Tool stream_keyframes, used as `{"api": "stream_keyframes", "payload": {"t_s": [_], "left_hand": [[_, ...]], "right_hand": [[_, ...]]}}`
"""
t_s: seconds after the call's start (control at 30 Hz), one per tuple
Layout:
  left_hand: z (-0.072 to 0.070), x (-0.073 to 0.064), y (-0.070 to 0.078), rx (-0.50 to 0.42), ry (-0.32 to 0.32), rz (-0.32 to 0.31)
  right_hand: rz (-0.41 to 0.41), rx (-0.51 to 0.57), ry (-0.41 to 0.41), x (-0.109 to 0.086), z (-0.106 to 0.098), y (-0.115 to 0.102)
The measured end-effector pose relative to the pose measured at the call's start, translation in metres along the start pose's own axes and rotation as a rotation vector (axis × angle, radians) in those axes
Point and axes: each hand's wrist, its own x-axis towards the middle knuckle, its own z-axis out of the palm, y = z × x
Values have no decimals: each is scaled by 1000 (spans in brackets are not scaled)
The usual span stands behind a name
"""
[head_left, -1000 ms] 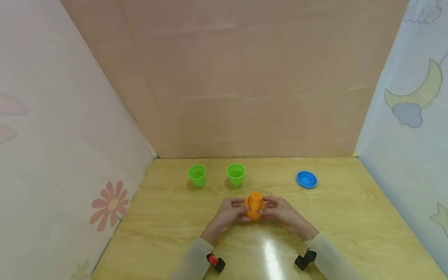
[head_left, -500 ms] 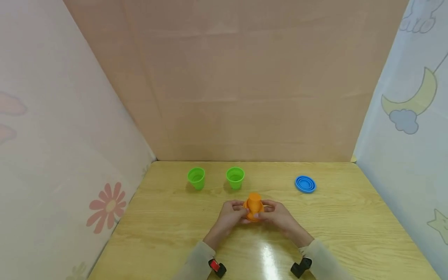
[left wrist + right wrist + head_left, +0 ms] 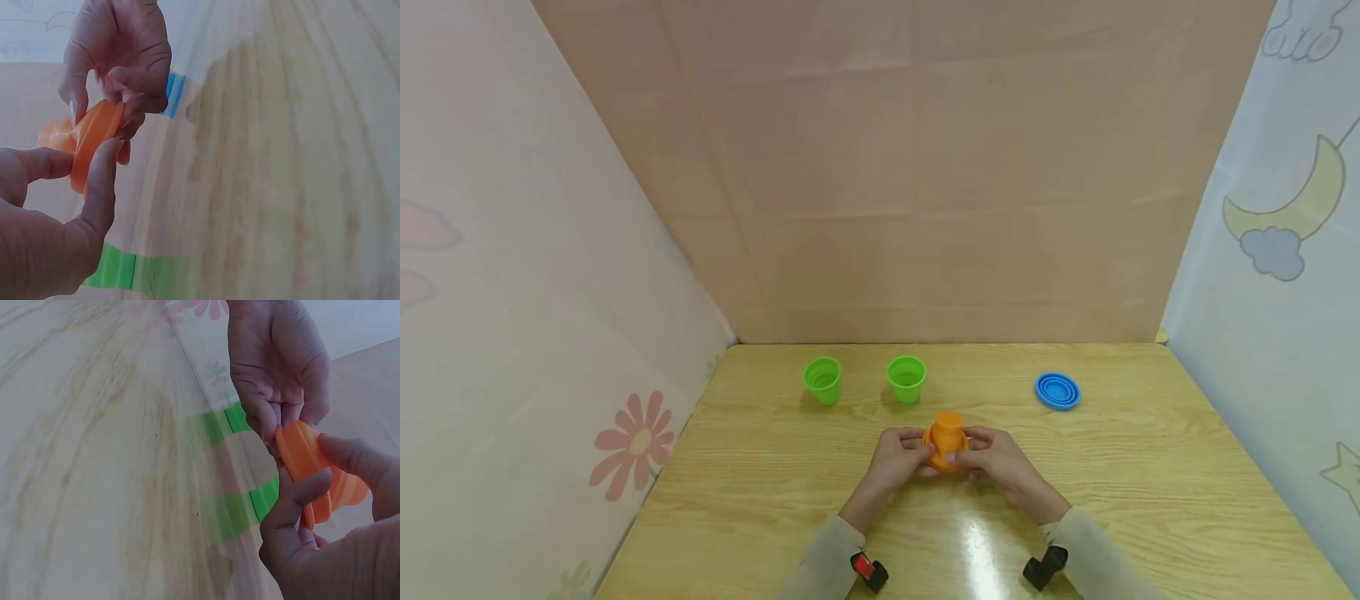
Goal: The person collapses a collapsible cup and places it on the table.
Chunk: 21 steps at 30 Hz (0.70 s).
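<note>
Both hands hold one orange collapsible cup (image 3: 948,423) over the middle of the table, its narrow base pointing up and away and its wide rim toward the person. The left hand (image 3: 891,458) pinches the rim from the left, and the right hand (image 3: 1000,462) pinches it from the right. In the left wrist view, the cup's wide rings (image 3: 94,140) sit folded together while the narrow end sticks out. From the right wrist view, the right thumb presses on the outer side near the narrow part, with fingers along the rim (image 3: 297,456).
Two green cups (image 3: 823,380) (image 3: 907,379) stand upright beyond the hands, to the left and centre. A flattened blue collapsible cup (image 3: 1057,391) lies at the back right. A brown panel (image 3: 925,208) rises behind the wooden table (image 3: 1150,467), with pale printed walls at both sides.
The right thumb has shifted inward on the orange cup, and the cup's wide outer ring shows more around its narrow base. The other cups stay where they were.
</note>
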Motion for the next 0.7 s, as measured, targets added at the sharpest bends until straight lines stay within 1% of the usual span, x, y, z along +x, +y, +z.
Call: {"api": "stream_keyframes", "payload": {"t_s": [0.27,0.37,0.5,0.63,0.7], "left_hand": [[1,-1,1,-11,-13,23],[3,0,0,0,6,38],[7,2,-2,40,48,57],[6,5,-4,64,47,56],[3,6,-5,57,21,53]], "right_hand": [[-5,40,-84,0,-5,1],[-11,40,-93,0,-6,1],[-14,47,-96,2,-5,1],[-15,72,-165,2,-10,0],[-19,105,-218,2,-14,0]]}}
